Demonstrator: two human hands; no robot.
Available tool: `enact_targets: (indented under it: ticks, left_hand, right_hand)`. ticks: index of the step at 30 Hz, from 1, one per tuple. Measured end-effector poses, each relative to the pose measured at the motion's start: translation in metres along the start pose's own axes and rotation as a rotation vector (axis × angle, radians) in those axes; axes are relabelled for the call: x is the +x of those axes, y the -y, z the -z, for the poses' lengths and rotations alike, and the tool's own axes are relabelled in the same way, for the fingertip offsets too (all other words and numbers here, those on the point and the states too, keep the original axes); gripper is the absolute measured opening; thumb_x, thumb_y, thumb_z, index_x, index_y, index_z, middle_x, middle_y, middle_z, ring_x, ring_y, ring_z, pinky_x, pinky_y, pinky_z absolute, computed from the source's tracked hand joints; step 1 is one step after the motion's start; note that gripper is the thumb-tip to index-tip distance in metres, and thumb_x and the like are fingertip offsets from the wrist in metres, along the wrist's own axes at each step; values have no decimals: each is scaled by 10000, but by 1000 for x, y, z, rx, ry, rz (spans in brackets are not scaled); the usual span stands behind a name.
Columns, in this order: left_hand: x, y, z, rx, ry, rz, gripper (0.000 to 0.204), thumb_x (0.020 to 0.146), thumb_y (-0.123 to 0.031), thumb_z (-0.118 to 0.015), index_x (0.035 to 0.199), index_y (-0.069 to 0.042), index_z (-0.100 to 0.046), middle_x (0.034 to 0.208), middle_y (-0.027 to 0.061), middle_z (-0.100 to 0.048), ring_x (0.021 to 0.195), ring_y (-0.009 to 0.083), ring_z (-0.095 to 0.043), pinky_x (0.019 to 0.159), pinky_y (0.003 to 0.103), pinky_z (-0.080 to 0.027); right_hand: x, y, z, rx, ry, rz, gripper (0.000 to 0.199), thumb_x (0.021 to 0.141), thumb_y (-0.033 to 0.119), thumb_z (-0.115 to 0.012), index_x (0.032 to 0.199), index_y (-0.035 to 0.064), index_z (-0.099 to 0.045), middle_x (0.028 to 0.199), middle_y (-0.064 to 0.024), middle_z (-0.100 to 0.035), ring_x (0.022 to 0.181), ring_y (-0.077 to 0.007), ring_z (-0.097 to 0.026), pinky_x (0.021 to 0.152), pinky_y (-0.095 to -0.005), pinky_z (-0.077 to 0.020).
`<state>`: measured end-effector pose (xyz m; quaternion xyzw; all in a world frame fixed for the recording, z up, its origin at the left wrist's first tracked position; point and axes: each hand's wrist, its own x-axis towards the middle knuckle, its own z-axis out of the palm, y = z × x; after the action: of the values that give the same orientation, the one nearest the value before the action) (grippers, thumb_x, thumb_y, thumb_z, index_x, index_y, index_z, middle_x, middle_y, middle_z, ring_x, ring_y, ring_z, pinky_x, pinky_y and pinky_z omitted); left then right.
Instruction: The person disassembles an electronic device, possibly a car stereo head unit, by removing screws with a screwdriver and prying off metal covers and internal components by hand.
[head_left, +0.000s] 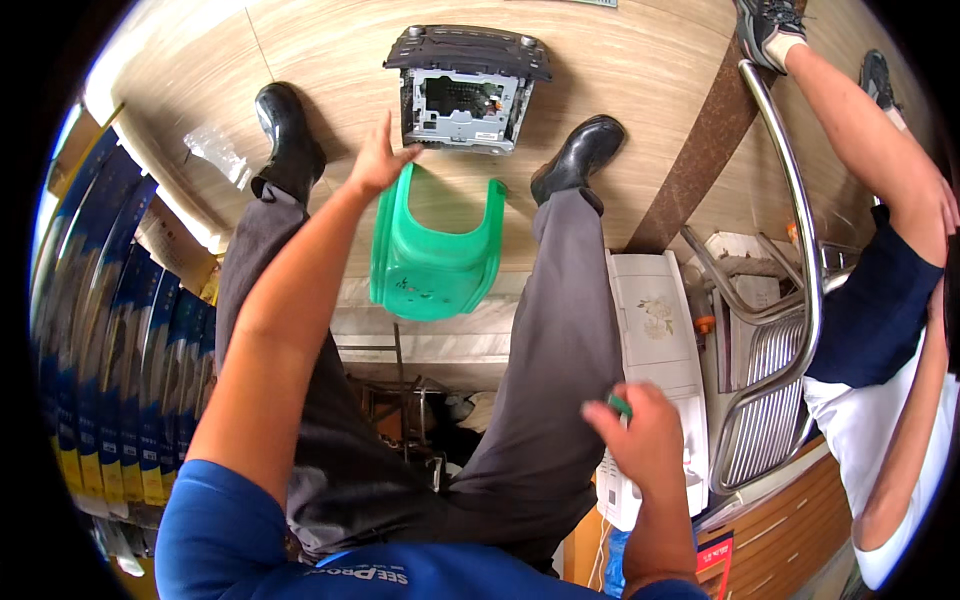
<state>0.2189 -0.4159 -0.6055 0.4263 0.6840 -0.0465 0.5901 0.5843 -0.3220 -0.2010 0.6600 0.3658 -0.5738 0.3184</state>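
Note:
A car stereo unit with a black knobbed front panel and a silver metal chassis rests on the floor between my boots. An opening in the chassis shows dark parts inside. My left hand reaches to its near left corner with fingers stretched apart; whether they touch it I cannot tell. Just below that hand is a green plastic stool, nearer to me than the stereo. By my right thigh, my right hand is closed around a small green-handled tool, mostly hidden by the fingers and slightly blurred.
Black boots flank the stereo. Clear plastic wrapping lies on the floor at the left, near a row of blue and yellow packages. To the right are a white appliance, a metal-framed chair and a seated person.

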Motion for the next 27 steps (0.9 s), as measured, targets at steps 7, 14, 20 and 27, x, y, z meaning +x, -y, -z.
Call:
enact_targets:
  ticks: [7,14,20,27]
  left_hand:
    - [-131,-81,-69,510,205,524,956,726,-565,-733,1481,-199,-273,1519,216,-207,1383,402,-257,1018,676,-309]
    - [-139,66,-58,-113,-263,604,964,776,-526,-722,1465,-27,-270,1394,269,-418,1287,360,-428,1048,435,-371]
    - [-120,54,-60,-548,226,525,747,872,-340,-688,1434,21,-353,1210,183,-605,1052,225,-606,914,340,-484]
    - [-115,-5,-131,208,343,293,730,844,-466,-659,1406,-58,-433,1170,254,-620,1064,371,-620,908,403,-489]
  right_hand:
    - [-45,-37,-11,-194,457,9,263,804,290,-705,785,52,-594,817,-132,-611,803,-359,-622,684,-452,-494]
    - [-59,-51,-3,-86,1061,336,170,757,212,-662,803,61,-599,790,-116,-607,806,-339,-627,682,-452,-495]
    - [1,-8,-21,-235,1284,475,174,766,188,-654,768,15,-673,768,-199,-661,778,-381,-658,682,-484,-524]
    - [38,62,-59,158,775,973,131,753,128,-587,689,17,-612,713,-181,-632,683,-352,-653,556,-468,-520]
